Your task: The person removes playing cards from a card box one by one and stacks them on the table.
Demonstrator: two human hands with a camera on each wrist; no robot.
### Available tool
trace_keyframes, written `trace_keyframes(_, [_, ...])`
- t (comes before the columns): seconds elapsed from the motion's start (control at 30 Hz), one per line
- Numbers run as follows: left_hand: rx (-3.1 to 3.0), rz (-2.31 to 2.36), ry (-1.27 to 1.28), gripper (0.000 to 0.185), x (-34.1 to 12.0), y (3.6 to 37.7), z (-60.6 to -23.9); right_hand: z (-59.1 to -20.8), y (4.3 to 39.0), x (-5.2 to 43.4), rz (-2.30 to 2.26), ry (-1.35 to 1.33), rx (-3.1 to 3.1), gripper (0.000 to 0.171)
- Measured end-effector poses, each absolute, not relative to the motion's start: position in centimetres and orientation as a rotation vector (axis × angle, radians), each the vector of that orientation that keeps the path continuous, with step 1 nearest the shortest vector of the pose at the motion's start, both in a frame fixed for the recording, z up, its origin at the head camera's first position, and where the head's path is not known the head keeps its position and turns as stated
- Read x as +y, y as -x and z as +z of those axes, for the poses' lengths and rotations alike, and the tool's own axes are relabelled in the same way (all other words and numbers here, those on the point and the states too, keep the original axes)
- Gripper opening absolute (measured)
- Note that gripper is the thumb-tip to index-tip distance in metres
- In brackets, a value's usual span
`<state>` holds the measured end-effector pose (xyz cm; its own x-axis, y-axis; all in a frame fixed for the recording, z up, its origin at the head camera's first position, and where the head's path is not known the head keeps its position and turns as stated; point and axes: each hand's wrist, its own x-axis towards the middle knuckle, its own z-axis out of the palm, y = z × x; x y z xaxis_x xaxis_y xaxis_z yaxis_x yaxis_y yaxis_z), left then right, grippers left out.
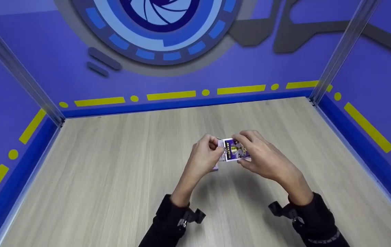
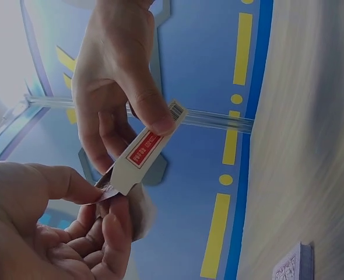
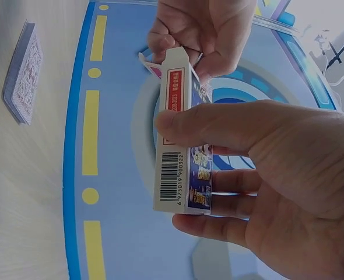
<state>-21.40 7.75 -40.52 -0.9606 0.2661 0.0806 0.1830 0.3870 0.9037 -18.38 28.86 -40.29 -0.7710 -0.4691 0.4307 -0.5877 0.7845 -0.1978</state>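
Note:
My right hand (image 1: 264, 156) grips a small playing-card box (image 3: 172, 169) along its sides, thumb on the narrow face with the barcode and red label. The box is held up over the table, its purple printed face (image 1: 235, 150) showing in the head view. At the box's open end, my left hand (image 1: 202, 154) pinches a thin patterned piece (image 2: 106, 193) between thumb and fingers; I cannot tell whether it is a card or a flap. A pale end flap (image 3: 150, 63) sticks out beside the left fingers. On the table below lies a deck of cards (image 3: 25, 76), mostly hidden behind the left hand in the head view.
The pale wood-grain table (image 1: 120, 164) extends around both hands. Blue-purple panels (image 1: 181, 80) with yellow markings enclose its back and sides, joined by metal posts (image 1: 344, 44) at the back corners. Black bands with small mounts (image 1: 313, 214) sit on both wrists.

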Motion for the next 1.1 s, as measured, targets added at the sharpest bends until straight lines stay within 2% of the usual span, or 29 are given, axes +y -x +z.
trace_keyframes(0.27, [2.497,1.692,-0.46,0.023,7.8,21.5,-40.7,-40.5,18.4,28.9,0.469,-0.793,-2.632,0.068])
trace_keyframes(0.6, [2.534,1.69,-0.491,0.031,7.2,21.4,-40.1,-40.2,18.4,29.7,0.531,-0.738,-2.687,0.069])
trace_keyframes(0.87, [2.611,1.471,-0.636,0.038,6.5,21.2,-39.8,-40.0,18.3,30.0,0.528,-0.753,-2.661,0.069])
trace_keyframes(1.1, [2.788,1.142,-0.857,0.067,6.4,20.6,-39.6,-39.8,18.4,30.0,0.518,-0.767,-2.662,0.069])
